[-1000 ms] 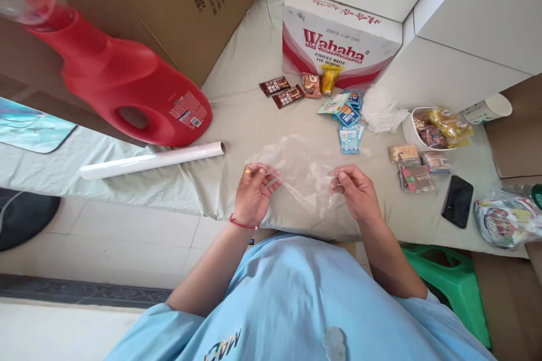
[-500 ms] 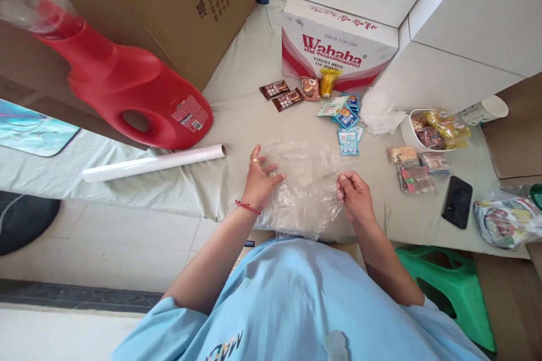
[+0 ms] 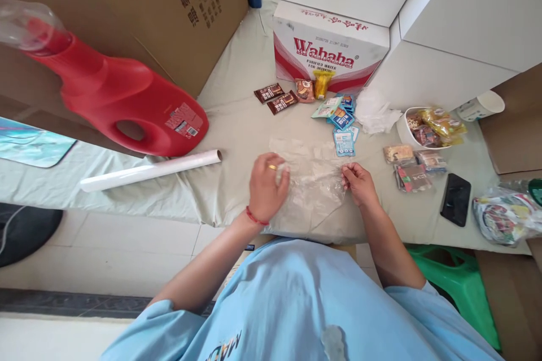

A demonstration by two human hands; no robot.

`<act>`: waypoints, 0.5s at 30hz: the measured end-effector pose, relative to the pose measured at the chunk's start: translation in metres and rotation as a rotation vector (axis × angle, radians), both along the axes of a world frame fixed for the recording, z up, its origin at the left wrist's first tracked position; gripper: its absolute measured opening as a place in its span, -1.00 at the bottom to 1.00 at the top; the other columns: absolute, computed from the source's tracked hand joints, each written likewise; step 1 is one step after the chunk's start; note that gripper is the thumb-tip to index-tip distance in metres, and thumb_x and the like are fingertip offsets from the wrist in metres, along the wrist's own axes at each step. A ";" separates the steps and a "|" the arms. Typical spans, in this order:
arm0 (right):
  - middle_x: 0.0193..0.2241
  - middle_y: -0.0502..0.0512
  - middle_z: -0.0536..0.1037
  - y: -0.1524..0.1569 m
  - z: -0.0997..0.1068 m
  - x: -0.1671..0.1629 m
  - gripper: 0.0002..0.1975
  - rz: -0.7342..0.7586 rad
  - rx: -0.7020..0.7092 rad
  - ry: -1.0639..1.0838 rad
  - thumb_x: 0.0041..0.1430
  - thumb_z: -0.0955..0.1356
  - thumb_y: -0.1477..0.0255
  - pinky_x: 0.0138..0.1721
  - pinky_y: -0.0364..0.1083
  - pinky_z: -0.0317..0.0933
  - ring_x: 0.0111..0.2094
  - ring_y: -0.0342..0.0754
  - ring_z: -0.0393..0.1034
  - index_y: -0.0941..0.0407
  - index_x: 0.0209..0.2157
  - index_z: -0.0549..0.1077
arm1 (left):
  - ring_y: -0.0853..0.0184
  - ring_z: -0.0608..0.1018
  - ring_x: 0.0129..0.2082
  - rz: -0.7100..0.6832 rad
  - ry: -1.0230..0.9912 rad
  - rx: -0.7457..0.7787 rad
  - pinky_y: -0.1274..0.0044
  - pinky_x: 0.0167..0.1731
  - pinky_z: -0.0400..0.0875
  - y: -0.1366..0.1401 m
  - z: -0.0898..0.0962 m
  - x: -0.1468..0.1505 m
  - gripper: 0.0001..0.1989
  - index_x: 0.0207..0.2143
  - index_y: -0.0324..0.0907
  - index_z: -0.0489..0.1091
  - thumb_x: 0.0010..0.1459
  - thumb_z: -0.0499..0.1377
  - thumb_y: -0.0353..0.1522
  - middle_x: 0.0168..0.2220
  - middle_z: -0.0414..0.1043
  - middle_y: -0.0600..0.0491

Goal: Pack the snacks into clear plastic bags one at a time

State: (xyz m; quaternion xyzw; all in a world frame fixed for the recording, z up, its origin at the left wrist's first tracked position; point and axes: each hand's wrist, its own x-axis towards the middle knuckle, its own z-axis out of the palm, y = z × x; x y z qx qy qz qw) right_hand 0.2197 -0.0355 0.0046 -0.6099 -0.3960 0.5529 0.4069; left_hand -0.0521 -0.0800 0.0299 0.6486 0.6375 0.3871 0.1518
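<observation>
A crumpled sheet of clear plastic film (image 3: 313, 189) lies across the cloth in front of me. My right hand (image 3: 358, 180) pinches its right edge between thumb and fingers. At the film's left edge, my left hand (image 3: 267, 189) is palm down with its fingers curled in and the thumb close to them, closed on the film; the fingertips are partly hidden. Blue snack packets (image 3: 344, 141) lie just beyond the film's far right corner. To the left of my left hand is a white roll of film (image 3: 152, 171) with a hollow cardboard core.
Cocoa snack packs (image 3: 283, 102) lie before a Wahaha carton (image 3: 330, 48). A white bowl of snacks (image 3: 409, 135), wrapped packs (image 3: 412, 177) and a black phone (image 3: 456, 200) are at right. A big red bottle (image 3: 135, 98) stands left; a green stool (image 3: 461, 287) is below.
My left hand has turned palm down, its spread fingers now curled in at the film's edge. My right hand keeps its pinch, and the film lies flatter. The view has shifted slightly.
</observation>
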 end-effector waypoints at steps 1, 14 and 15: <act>-0.54 -0.11 0.43 0.000 0.000 -0.001 -0.61 0.004 0.002 0.002 -0.03 0.52 0.08 -0.62 -0.19 0.14 -0.59 -0.19 0.25 0.06 -0.38 0.42 | 0.09 0.47 0.22 -0.072 0.046 -0.016 0.16 0.29 0.29 -0.003 -0.004 0.009 -0.69 0.08 -0.15 0.44 0.38 0.09 -0.24 0.16 0.44 -0.19; -0.40 -0.06 0.57 0.003 0.014 0.043 -0.39 0.015 -0.108 -0.059 -0.10 0.57 0.09 -0.52 -0.14 0.34 -0.44 -0.09 0.44 0.01 -0.05 0.40 | -0.02 0.12 0.51 -0.300 0.370 -0.229 -0.09 0.41 -0.54 -0.019 -0.055 -0.012 -0.29 0.50 -0.06 0.02 0.40 0.06 -0.09 0.52 -0.04 -0.22; -0.40 -0.08 0.57 -0.001 0.014 0.042 -0.32 0.063 -0.120 -0.068 -0.11 0.58 0.13 -0.52 -0.13 0.34 -0.44 -0.08 0.44 0.01 0.02 0.37 | -0.01 0.12 0.51 -0.296 0.372 -0.228 -0.09 0.41 -0.55 -0.019 -0.055 -0.012 -0.29 0.51 -0.06 0.01 0.40 0.06 -0.08 0.52 -0.04 -0.21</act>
